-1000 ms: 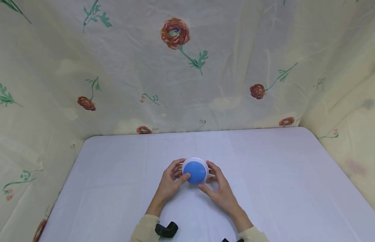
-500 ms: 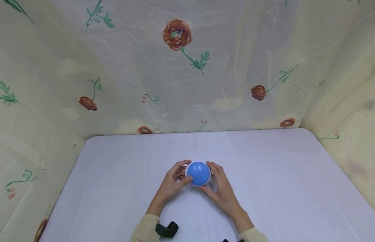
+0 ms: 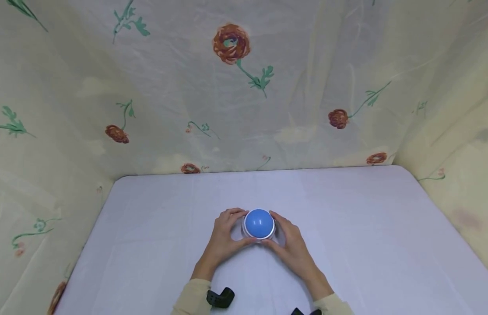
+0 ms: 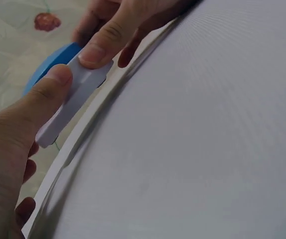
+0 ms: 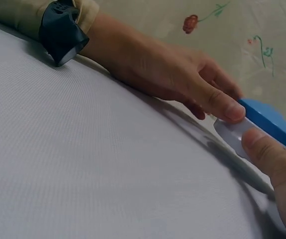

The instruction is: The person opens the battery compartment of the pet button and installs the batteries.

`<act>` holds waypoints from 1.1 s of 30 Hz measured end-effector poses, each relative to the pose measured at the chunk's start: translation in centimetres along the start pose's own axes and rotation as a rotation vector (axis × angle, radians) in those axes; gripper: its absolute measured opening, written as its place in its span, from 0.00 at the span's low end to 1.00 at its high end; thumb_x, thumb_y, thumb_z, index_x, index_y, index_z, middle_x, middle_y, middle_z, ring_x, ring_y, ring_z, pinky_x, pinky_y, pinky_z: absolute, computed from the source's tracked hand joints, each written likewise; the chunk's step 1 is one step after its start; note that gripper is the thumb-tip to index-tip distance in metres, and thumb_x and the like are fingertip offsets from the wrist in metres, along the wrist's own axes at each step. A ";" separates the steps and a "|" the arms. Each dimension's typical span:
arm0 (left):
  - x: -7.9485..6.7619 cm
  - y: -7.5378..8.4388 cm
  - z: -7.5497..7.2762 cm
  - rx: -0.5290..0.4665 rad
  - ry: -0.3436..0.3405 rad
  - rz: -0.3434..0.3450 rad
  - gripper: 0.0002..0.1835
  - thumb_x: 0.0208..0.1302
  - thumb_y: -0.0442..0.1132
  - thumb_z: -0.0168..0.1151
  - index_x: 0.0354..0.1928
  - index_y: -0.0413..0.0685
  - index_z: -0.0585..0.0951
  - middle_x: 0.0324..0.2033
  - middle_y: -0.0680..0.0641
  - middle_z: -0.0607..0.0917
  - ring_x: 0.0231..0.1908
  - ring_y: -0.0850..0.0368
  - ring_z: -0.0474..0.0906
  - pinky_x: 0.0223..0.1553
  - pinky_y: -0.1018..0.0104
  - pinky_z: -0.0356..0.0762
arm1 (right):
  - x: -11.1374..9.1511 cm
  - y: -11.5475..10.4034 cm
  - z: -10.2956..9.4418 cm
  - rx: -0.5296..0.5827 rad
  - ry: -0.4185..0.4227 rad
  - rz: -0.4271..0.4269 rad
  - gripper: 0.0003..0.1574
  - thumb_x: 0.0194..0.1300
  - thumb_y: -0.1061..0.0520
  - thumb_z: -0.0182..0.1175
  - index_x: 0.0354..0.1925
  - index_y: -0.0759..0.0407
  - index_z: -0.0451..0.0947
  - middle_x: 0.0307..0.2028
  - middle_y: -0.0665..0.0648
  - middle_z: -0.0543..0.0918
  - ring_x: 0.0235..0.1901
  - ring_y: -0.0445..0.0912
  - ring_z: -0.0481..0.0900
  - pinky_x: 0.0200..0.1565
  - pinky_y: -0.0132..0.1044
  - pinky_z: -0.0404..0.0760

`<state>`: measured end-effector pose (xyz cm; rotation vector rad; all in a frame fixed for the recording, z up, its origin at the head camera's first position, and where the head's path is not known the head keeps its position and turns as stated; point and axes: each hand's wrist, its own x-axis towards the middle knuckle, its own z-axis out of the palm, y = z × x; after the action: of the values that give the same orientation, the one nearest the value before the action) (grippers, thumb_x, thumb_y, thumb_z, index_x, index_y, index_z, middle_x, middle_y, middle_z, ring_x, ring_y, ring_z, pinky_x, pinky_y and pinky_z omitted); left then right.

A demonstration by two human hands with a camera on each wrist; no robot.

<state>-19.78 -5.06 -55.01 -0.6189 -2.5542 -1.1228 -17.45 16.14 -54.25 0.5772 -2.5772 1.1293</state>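
A round push button with a blue dome [image 3: 259, 223] and a white base [image 4: 73, 104] is between both hands over the middle of the table. My left hand [image 3: 223, 238] grips its left side, the thumb on the near rim and the fingers curled round the far side. Opposite it, my right hand [image 3: 294, 249] holds the right side the same way. Both thumbs press the white side wall close together, as the right wrist view shows. In the head view the dome faces up. Whether the base touches the cloth, I cannot tell.
A white cloth covers the table [image 3: 169, 210]. Behind it and at both sides hangs a pale curtain [image 3: 169, 78] with printed flowers. A black wrist strap [image 3: 221, 298] sits at the left sleeve, and another [image 3: 307, 312] shows partly at the right.
The push button has shifted slightly right and nearer, and its tilt has levelled. My left thumb has slid from the dome down to the near rim. The right hand has kept its hold.
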 end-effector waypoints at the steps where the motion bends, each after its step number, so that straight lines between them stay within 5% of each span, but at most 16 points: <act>1: 0.0 0.0 0.0 0.021 0.003 0.000 0.38 0.39 0.67 0.63 0.55 0.62 0.71 0.52 0.59 0.70 0.54 0.63 0.63 0.52 0.55 0.60 | 0.0 0.0 0.0 -0.012 -0.005 -0.003 0.47 0.48 0.41 0.63 0.63 0.51 0.58 0.60 0.53 0.68 0.60 0.49 0.64 0.59 0.50 0.58; 13: -0.6 0.5 -0.3 0.241 -0.080 -0.053 0.39 0.42 0.71 0.56 0.56 0.61 0.70 0.50 0.55 0.74 0.52 0.59 0.67 0.51 0.55 0.60 | -0.2 -0.6 0.4 -0.139 -0.024 0.007 0.43 0.51 0.40 0.61 0.61 0.57 0.62 0.56 0.54 0.71 0.59 0.50 0.64 0.59 0.52 0.55; 25: -0.7 0.6 -0.6 0.255 -0.126 -0.054 0.42 0.43 0.70 0.56 0.60 0.60 0.66 0.53 0.54 0.73 0.55 0.57 0.65 0.54 0.54 0.58 | -0.3 -0.7 0.1 -0.106 -0.062 0.048 0.45 0.51 0.39 0.61 0.63 0.56 0.59 0.59 0.54 0.68 0.61 0.50 0.62 0.60 0.52 0.55; 30: -1.4 0.9 -1.4 0.204 -0.200 -0.109 0.47 0.47 0.69 0.54 0.66 0.56 0.55 0.60 0.49 0.65 0.61 0.52 0.59 0.59 0.50 0.55 | -0.8 -0.3 -1.4 -0.026 -0.110 0.100 0.46 0.55 0.42 0.58 0.66 0.50 0.51 0.64 0.54 0.60 0.64 0.50 0.55 0.62 0.50 0.55; 33: -2.2 1.1 -2.3 0.213 -0.179 -0.158 0.46 0.50 0.66 0.53 0.67 0.53 0.52 0.63 0.46 0.60 0.64 0.49 0.54 0.60 0.47 0.52 | -1.4 0.2 -2.6 -0.015 -0.121 0.144 0.46 0.57 0.41 0.56 0.67 0.45 0.47 0.66 0.55 0.56 0.66 0.51 0.51 0.62 0.51 0.54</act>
<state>-17.18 -6.69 -53.78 -0.4914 -2.8701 -0.8584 -16.07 18.57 -53.28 0.4763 -2.7673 1.1514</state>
